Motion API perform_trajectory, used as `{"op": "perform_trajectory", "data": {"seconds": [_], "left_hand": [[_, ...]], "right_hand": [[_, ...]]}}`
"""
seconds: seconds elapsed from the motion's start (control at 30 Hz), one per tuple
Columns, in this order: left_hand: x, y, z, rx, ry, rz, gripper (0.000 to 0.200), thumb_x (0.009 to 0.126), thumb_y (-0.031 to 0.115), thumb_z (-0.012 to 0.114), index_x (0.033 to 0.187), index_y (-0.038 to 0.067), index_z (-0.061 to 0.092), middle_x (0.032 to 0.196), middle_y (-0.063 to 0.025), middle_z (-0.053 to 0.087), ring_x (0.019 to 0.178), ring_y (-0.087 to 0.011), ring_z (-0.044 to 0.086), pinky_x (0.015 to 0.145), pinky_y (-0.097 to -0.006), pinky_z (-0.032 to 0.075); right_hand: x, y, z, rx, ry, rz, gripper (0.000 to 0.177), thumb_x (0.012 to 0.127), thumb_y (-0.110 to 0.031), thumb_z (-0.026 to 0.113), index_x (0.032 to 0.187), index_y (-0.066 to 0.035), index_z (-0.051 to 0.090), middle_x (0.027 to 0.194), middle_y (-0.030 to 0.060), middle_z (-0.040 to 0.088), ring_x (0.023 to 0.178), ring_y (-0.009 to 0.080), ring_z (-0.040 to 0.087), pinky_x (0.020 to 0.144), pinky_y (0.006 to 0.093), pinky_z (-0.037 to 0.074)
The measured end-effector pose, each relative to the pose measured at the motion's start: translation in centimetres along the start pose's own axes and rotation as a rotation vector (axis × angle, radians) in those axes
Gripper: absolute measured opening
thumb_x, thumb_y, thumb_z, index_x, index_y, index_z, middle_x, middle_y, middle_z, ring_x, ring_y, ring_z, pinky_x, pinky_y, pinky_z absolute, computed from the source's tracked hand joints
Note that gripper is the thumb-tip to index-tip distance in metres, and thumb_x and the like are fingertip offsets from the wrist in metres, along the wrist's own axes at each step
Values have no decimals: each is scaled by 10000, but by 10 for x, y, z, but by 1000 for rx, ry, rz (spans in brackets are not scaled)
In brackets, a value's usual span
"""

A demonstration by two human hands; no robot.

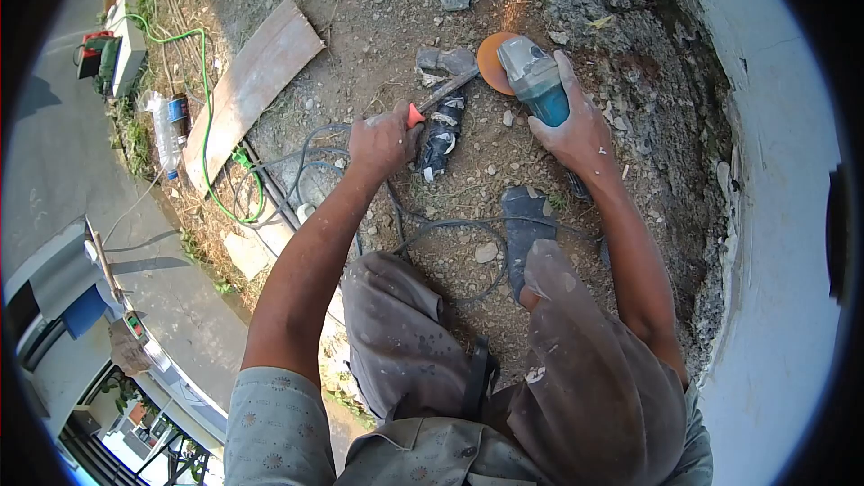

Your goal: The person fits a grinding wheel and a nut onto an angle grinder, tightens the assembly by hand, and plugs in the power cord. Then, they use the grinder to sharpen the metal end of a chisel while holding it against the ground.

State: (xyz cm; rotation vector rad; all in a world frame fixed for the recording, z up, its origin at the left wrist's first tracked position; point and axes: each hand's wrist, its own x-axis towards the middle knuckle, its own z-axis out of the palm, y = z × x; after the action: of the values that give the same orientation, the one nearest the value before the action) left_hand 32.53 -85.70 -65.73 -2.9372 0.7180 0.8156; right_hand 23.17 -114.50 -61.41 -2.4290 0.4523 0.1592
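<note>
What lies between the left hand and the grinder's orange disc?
A grey bar, running from the red piece at the left hand toward the orange disc; a dark, white-patched object lies alongside. Shows in the head view.

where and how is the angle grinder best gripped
Probably around the rounded teal body of the grinder, where the right hand holds it. Come from its rear end, since the orange disc is at the opposite end and sparks fly beyond it.

Grinder [533, 79]: no lettering could be read
Dark container [179, 117] beside clear bottle [164, 135]: markings were too small to read
</note>
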Motion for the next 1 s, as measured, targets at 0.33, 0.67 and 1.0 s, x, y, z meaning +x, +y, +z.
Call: {"op": "perform_trajectory", "data": {"seconds": [0.33, 0.67, 1.0], "left_hand": [[1, -1, 2, -10, 1, -5, 388, 988, 471, 538, 1174, 132, 519, 983, -126, 740, 964, -340, 708, 895, -555, 458], [1, 0, 1, 14, -15, -12, 397, 990, 475, 533, 1188, 131, 516, 980, -127, 740, 951, -338, 712, 889, -531, 472], [2, -3, 6, -13, 13, 9, 411, 990, 482, 530, 1196, 126, 510, 994, -127, 737, 978, -335, 705, 925, -553, 454]], "right_hand": [[-1, 0, 2, 5, 38, -21, 1011, 745, -264, 761, 1599, -254, 221, 1200, 261, 661, 1074, 456, 652, 920, 512, 530], [-2, -3, -3, 28, -12, 3, 996, 757, -224, 753, 1599, -191, 223, 1350, 261, 596, 1175, 456, 614, 984, 482, 498], [-1, 0, 3, 7, 42, -17, 1011, 741, -254, 765, 1598, -246, 227, 1181, 248, 669, 1061, 443, 662, 906, 504, 540]]}}
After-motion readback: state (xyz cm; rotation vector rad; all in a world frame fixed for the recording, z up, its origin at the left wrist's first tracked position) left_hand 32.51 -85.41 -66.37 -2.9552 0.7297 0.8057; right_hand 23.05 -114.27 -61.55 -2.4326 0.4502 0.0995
